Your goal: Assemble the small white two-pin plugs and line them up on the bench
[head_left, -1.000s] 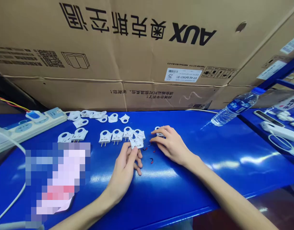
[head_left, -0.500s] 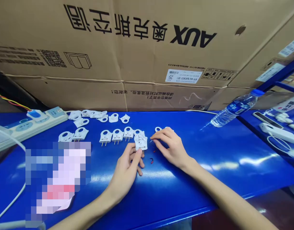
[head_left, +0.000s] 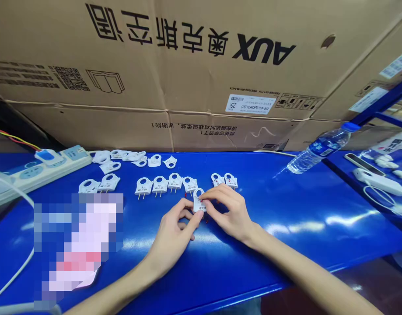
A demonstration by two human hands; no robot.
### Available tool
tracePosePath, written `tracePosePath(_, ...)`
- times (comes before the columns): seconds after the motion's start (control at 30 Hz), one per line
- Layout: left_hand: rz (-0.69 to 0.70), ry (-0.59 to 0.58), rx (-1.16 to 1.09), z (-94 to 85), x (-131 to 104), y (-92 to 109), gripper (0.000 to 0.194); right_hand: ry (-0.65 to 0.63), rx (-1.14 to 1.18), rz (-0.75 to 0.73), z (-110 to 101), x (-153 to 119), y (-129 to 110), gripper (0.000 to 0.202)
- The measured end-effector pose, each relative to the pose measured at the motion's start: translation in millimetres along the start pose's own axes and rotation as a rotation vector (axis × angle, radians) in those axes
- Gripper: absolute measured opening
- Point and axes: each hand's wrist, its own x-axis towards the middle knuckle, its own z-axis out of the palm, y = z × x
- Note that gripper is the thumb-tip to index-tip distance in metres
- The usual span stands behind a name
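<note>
My left hand grips a small white plastic piece with a round loop at its top. My right hand reaches in from the other side, thumb and forefinger pinched at the face of that piece, where a bit of red shows. Whatever the pinch holds is too small to name. Beyond my left hand stands a row of similar white pieces with metal pins. Two more white pieces with red bits lie behind my right hand. A small dark red part is partly visible beneath the hands.
White parts lie along the back near a large cardboard box. At left are a power strip and a blurred pinkish object. A water bottle leans at right, near a white device.
The white piece in my left hand has moved right and slightly down. My right hand has come down to it, uncovering the two white pieces behind.
</note>
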Motion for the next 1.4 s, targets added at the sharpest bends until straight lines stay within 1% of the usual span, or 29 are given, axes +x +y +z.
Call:
tracePosePath(0.4,0.001,-0.001,0.020,-0.2,-0.3,1.0,0.037,-0.063,-0.010,0.035,-0.3,-0.9,2.7,0.008)
tracePosePath(0.57,0.011,0.000,0.022,0.0,-0.6,1.1,0.036,-0.073,-0.011,0.007,-0.4,-1.9,4.7,0.010)
tracePosePath(0.8,0.008,0.002,0.024,0.3,-0.3,0.3,0.037,-0.099,-0.018,0.034,-2.2,-2.0,6.5,0.012)
tracePosePath(1.07,0.013,-0.011,0.039,-0.1,-0.7,0.7,0.035,-0.113,-0.048,0.031,-5.0,-0.3,6.8,0.010)
tracePosePath(1.4,0.010,-0.015,0.029,-0.5,-0.5,-2.6,0.037,-0.092,-0.030,0.050,-5.0,1.0,3.4,0.004)
